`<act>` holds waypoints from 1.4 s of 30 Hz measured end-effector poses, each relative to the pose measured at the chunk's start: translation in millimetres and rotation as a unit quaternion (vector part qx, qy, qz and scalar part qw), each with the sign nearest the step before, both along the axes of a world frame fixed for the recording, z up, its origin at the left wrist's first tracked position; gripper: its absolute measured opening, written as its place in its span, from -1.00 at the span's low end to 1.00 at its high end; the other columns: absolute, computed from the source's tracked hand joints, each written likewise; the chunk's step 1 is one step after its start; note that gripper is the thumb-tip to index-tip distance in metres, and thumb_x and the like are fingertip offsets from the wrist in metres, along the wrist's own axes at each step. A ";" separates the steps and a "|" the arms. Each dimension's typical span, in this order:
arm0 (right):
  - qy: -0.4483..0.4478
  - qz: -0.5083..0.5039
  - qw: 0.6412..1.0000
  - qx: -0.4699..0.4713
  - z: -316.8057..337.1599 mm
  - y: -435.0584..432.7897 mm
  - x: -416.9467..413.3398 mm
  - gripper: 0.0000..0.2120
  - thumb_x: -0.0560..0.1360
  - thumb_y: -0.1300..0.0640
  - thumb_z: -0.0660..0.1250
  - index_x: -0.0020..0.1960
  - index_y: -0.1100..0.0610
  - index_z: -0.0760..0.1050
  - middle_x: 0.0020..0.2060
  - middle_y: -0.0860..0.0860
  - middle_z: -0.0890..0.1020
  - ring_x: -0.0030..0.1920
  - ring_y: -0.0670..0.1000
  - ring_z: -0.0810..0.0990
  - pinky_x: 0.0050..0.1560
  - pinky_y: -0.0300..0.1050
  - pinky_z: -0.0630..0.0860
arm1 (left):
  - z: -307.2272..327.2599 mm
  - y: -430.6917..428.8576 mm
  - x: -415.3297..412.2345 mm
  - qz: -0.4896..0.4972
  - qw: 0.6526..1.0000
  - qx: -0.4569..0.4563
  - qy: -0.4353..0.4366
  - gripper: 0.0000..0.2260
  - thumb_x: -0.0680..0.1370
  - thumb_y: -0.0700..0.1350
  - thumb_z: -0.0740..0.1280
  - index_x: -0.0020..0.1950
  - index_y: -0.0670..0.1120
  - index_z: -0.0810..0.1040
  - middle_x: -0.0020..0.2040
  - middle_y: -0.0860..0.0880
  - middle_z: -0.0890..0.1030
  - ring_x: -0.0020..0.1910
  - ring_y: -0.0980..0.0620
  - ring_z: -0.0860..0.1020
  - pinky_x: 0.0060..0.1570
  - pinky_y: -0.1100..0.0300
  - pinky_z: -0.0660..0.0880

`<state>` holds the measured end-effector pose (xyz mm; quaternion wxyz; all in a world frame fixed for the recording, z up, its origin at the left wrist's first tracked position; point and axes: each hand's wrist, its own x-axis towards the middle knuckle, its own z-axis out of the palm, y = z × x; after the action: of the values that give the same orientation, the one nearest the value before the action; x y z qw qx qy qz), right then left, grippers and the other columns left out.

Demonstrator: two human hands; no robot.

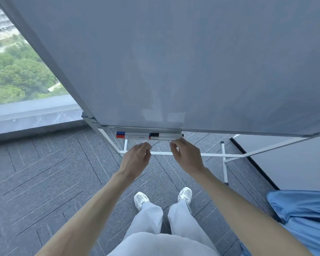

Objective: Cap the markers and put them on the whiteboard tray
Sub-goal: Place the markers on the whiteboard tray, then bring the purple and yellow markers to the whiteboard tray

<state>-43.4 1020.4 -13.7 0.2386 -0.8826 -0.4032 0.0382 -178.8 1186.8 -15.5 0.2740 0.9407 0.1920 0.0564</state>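
Note:
Several capped markers lie end to end in two rows on the whiteboard tray (148, 129) under the board's lower edge. A blue-capped marker (131, 133) and a red-capped marker (131, 136) are on the left; a black-capped marker (164, 134) and another red-capped one (164, 138) are on the right. My left hand (137, 157) and my right hand (187, 156) hover just below the tray, fingers loosely curled, with nothing visible in either. The fingertips are close to the markers without touching them.
The whiteboard (174, 61) fills the upper view on a white metal stand (224, 156) with floor bars. A window (17, 71) is at left. A second panel (294, 159) and a blue cloth (303, 215) are at right. My feet stand on grey carpet.

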 end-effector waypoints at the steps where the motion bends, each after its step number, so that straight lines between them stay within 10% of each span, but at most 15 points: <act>1: 0.018 -0.010 1.000 -0.008 1.4 -6.4 -2.8 -0.86 0.59 0.06 0.26 -0.01 0.07 0.58 -0.16 -0.10 0.66 -0.27 -0.05 0.61 -0.32 -0.08 0.56 | 1.0 -4.5 3.5 0.014 0.999 -0.035 0.024 -0.84 0.63 -0.13 0.21 0.12 -0.10 0.56 -0.07 -0.03 0.70 -0.18 0.01 0.66 -0.25 0.04 0.64; 10: 0.113 -0.087 0.988 -0.065 23.0 -98.3 -19.3 -0.71 0.64 -0.04 0.17 -0.21 0.06 0.43 -0.40 -0.08 0.48 -0.42 -0.02 0.42 -0.42 -0.15 0.24 | 16.5 -82.5 42.3 -0.047 0.972 -0.165 0.157 -0.71 0.65 -0.01 0.18 -0.15 -0.12 0.55 -0.34 -0.05 0.57 -0.41 0.00 0.49 -0.32 0.02 0.51; 20: 0.179 -0.293 0.935 -0.089 44.9 -310.7 -79.3 -0.65 0.64 -0.06 0.11 -0.25 0.09 0.34 -0.34 0.01 0.51 -0.28 0.11 0.52 -0.27 -0.09 0.39 | 40.4 -290.7 52.8 -0.189 0.952 -0.145 0.194 -0.67 0.63 0.00 0.18 -0.18 -0.20 0.53 -0.37 -0.05 0.52 -0.44 0.01 0.43 -0.37 0.15 0.38; 42: 0.192 -0.751 0.624 0.103 60.5 -813.6 -197.4 -0.85 0.60 -0.01 0.19 -0.01 -0.02 0.51 -0.11 -0.10 0.64 -0.05 0.00 0.60 -0.07 -0.05 0.53 | 23.7 -854.3 64.0 -0.501 0.809 -0.154 0.266 -0.83 0.54 -0.02 0.22 -0.19 -0.06 0.50 -0.31 0.01 0.65 -0.34 -0.04 0.53 -0.24 0.08 0.52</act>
<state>-240.8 206.8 46.8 0.3458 -0.8213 0.4530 -0.0278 -114.8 332.5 8.3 0.3440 0.8297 -0.2348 -0.3716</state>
